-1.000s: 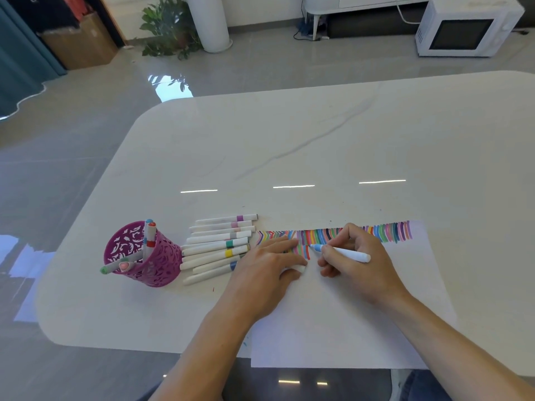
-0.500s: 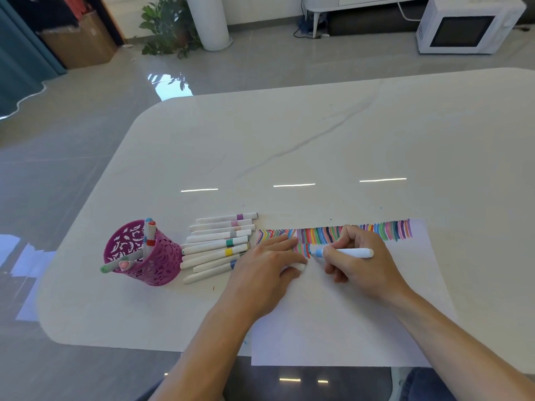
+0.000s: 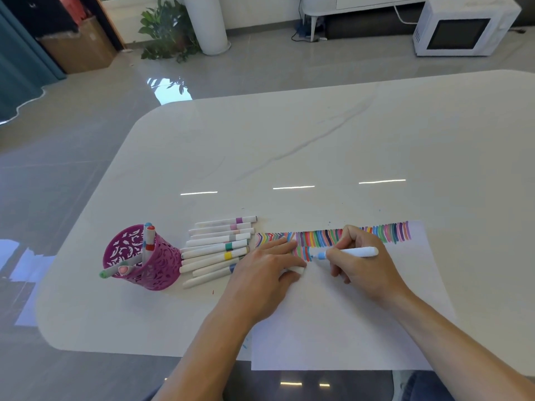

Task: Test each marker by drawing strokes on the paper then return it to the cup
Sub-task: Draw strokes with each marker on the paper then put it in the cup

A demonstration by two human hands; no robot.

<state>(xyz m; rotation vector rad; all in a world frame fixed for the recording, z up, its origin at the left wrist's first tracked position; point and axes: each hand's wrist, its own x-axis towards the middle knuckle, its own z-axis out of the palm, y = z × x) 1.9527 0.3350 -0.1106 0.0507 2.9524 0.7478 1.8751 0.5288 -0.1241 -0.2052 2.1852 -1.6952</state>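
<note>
Hands rest on the paper (image 3: 333, 328). Right hand (image 3: 365, 274) pinches the marker (image 3: 356, 252), lying sideways, tip pointing left. Left hand (image 3: 260, 276) lies flat. The cup (image 3: 153, 266) stands lower left, nearer the left hand.

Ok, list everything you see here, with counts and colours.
table: one, white marble
paper: one, white, near table edge
strokes: many, multicoloured, along paper's far edge
cup: one, purple, left of paper
markers in cup: at least three, white
loose markers: about nine, white with coloured bands, between cup and paper
blue marker: one, white with blue tip, over the paper
microwave: one, white, floor, far right
plant: one, green, floor, far left
left hand: flat on paper
right hand: grips blue marker, tip at paper
</note>
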